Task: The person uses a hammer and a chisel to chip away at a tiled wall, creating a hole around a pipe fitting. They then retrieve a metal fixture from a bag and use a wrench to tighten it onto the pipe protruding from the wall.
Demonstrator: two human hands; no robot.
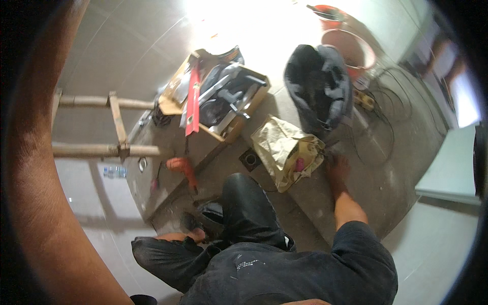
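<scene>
My right hand reaches out from a dark sleeve and lies on the grey floor, fingers spread. It touches the edge of a crumpled tan bag and is nearest to some black cables. My left hand is low beside my black-trousered knee. It lies against a small dark object that I cannot make out, and its fingers are partly hidden. An orange power drill lies on the floor just beyond it.
A cardboard box holds a circular saw, with a red spirit level across it. A dark open bag, orange buckets, a bamboo ladder and a floor drain are around. A blurred bare arm fills the left edge.
</scene>
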